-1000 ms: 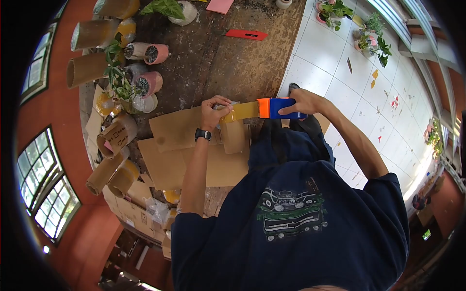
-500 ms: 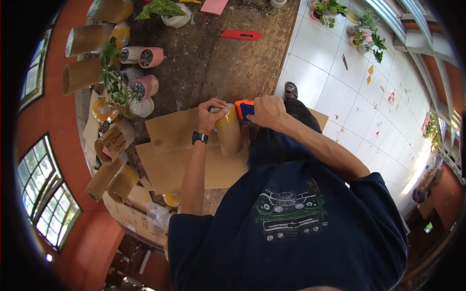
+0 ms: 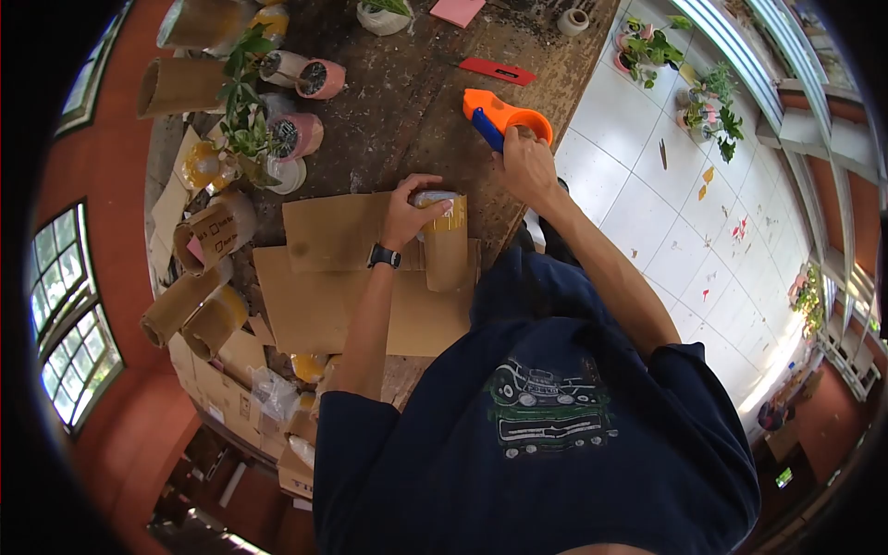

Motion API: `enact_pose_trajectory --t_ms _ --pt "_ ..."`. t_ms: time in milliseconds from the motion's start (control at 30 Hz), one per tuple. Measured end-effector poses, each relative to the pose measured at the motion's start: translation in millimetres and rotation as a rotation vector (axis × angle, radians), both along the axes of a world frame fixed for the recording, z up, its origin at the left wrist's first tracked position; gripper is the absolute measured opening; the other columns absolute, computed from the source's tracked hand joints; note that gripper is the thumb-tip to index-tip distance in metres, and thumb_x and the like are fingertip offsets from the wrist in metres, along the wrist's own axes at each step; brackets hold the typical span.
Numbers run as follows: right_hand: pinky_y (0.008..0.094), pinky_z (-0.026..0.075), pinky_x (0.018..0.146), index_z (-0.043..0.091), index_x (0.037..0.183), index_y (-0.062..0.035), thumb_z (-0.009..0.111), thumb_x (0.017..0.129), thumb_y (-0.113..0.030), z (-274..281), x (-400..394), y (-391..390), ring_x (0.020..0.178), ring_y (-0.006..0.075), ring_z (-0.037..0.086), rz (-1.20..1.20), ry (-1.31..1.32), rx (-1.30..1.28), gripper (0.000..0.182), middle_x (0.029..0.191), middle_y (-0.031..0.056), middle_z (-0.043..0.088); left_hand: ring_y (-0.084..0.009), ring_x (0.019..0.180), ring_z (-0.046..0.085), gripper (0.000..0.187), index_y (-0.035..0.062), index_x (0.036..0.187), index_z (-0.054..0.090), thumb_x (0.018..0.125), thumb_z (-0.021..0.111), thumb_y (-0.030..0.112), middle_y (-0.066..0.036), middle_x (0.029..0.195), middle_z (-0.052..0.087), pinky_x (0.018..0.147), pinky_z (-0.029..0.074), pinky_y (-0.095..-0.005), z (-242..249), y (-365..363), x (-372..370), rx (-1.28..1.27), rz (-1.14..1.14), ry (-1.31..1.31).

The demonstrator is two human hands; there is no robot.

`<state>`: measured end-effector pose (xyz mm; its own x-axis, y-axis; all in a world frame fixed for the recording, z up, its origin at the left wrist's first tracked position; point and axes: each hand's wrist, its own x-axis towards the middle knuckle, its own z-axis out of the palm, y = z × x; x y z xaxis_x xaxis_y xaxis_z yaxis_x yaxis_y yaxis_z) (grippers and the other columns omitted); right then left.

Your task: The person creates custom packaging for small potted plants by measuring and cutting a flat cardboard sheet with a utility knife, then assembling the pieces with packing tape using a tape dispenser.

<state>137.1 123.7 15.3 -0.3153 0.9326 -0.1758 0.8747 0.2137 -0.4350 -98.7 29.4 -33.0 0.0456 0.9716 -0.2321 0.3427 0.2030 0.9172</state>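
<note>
My left hand (image 3: 410, 215) grips the top end of a cardboard-wrapped cylinder (image 3: 448, 259), its thumb on the shiny yellow tape band near that end. Flat cardboard sheets (image 3: 342, 310) lie under and beside the cylinder. Further up and to the right, my right hand (image 3: 529, 171) is closed on an orange and blue tape dispenser (image 3: 504, 113). The dispenser is apart from the cylinder, over the wooden table near its right edge. A red cutter (image 3: 498, 71) lies just beyond it.
Potted plants (image 3: 245, 139), pink-banded pots (image 3: 321, 80) and cardboard tubes (image 3: 185, 88) crowd the table's left side. A pink paper pad (image 3: 457, 11) and a small white roll (image 3: 573, 21) lie at the far end. White floor tiles (image 3: 638, 217) are on the right.
My right hand has carried the tape dispenser away from the cylinder, up and to the right. My left hand stays at the cylinder's top, its fingers slightly more spread. The view has shifted a little.
</note>
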Motion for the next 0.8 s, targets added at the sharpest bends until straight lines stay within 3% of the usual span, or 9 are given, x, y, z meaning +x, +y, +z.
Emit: enact_pose_trajectory --t_ms 67,167,333,367,467,567,667,767,800 --pt "0.0484 0.047 0.093 0.051 0.122 0.0052 0.064 0.091 -0.021 -23 -3 -4 0.11 0.0423 0.059 0.044 0.122 0.256 0.043 0.117 0.0275 0.058 -0.0218 0.1 0.064 0.041 0.0052 0.116 0.069 0.081 0.081 0.023 -0.009 0.111 0.064 0.086 0.051 -0.033 15 -2 1 -0.029 0.025 0.058" --pt "0.045 0.045 0.099 0.048 0.127 0.0051 0.062 0.094 -0.02 -3 -25 -31 0.121 0.0388 0.05 0.05 0.387 0.289 0.044 0.13 0.0249 0.049 -0.0276 0.1 0.063 0.036 0.0051 0.116 0.067 0.088 0.073 0.027 -0.012 0.112 0.062 0.085 0.05 -0.0368 29 -11 11 -0.052 0.048 0.108" --pt "0.0381 0.045 0.096 0.055 0.122 0.0021 0.052 0.103 -0.021 -52 -85 -78 0.114 0.0328 0.056 -0.175 0.989 -0.13 0.03 0.121 0.0199 0.056 -0.0405 0.095 0.059 0.025 0.0018 0.105 0.059 0.101 0.054 0.025 -0.016 0.108 0.057 0.081 0.048 -0.045 19 -25 34 0.088 0.232 0.144" --pt "0.037 0.046 0.094 0.058 0.12 0.0011 0.05 0.104 -0.023 -65 -90 -83 0.112 0.0316 0.058 -0.221 1.061 -0.186 0.03 0.119 0.0187 0.059 -0.0381 0.093 0.058 0.025 0.0005 0.105 0.059 0.103 0.052 0.025 -0.016 0.106 0.056 0.081 0.047 -0.043 19 -24 38 0.101 0.27 0.147" --pt "0.0369 0.049 0.086 0.065 0.11 -0.0013 0.044 0.107 -0.026 -59 -96 -86 0.1 0.0281 0.064 -0.34 0.977 -0.296 0.033 0.107 0.015 0.066 -0.0338 0.089 0.055 0.029 -0.0026 0.102 0.057 0.106 0.046 0.024 -0.017 0.101 0.054 0.08 0.044 -0.0389 15 -30 42 0.112 0.365 0.138" --pt "0.0368 0.051 0.08 0.068 0.105 -0.0006 0.045 0.107 -0.027 -59 -104 -88 0.09 0.0279 0.067 -0.29 0.883 -0.122 0.035 0.098 0.0132 0.07 -0.0354 0.088 0.055 0.033 -0.0038 0.097 0.056 0.107 0.043 0.025 -0.017 0.097 0.053 0.08 0.044 -0.039 8 -26 37 0.101 0.411 0.074" --pt "0.037 0.051 0.084 0.066 0.108 0.0007 0.044 0.107 -0.029 -55 -104 -86 0.096 0.0302 0.067 -0.227 0.823 -0.167 0.037 0.103 0.0158 0.068 -0.0356 0.088 0.055 0.035 -0.0042 0.094 0.056 0.107 0.042 0.025 -0.017 0.095 0.054 0.08 0.044 -0.0393 7 -27 32 0.089 0.434 0.018" --pt "0.0397 0.049 0.091 0.062 0.116 0.0007 0.048 0.103 -0.017 -50 -96 -76 0.105 0.0345 0.063 -0.208 0.803 -0.353 0.026 0.114 0.0172 0.065 -0.0358 0.088 0.057 0.036 -0.0031 0.095 0.059 0.107 0.042 0.026 -0.017 0.094 0.055 0.08 0.045 -0.0401 3 -25 31 0.098 0.455 0.014" --pt "0.0415 0.047 0.096 0.06 0.12 -0.0004 0.051 0.099 -0.012 -47 -91 -68 0.112 0.0346 0.06 -0.085 0.792 -0.238 0.025 0.121 0.0171 0.062 -0.0369 0.088 0.057 0.037 -0.002 0.095 0.061 0.107 0.043 0.027 -0.018 0.095 0.056 0.08 0.045 -0.0414 1 -24 29 0.107 0.476 -0.006"
